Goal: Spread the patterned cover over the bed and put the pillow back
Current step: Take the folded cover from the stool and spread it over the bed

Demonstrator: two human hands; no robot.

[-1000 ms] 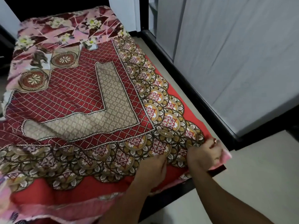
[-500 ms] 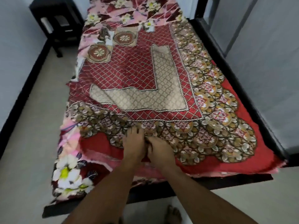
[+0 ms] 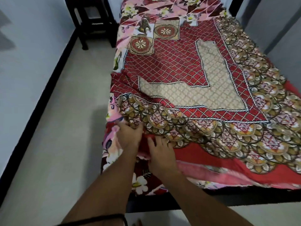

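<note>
Fingers [image 3: 136, 128] of the left hand [image 3: 129, 137] curl into the bunched left edge of the cover [image 3: 179, 69], near the bed's near left corner, with their tips hidden under a fold, so the hand grips the cloth there. Just to the right, almost touching it, the right hand [image 3: 161, 154] lies flat on the cover's plain red border, its fingers [image 3: 152, 143] straight and spread, pressing down.

On the far left a pale wall [image 3: 24, 62] with a black skirting meets a light floor [image 3: 65, 128]. A dark stool [image 3: 92, 18] stands on the floor beside the bed's far left corner. A thin black cord [image 3: 97, 219] circles the left wrist.

The bed [image 3: 187, 204] shows its black frame along the near edge. A flowered sheet [image 3: 141, 183] shows at the left edge, the near left corner and the far end. The cover lies on top of it, rumpled along the left edge and smoother toward the right. Its red lattice and beige band sit in the middle, and its scalloped border runs along the near and right edges.
</note>
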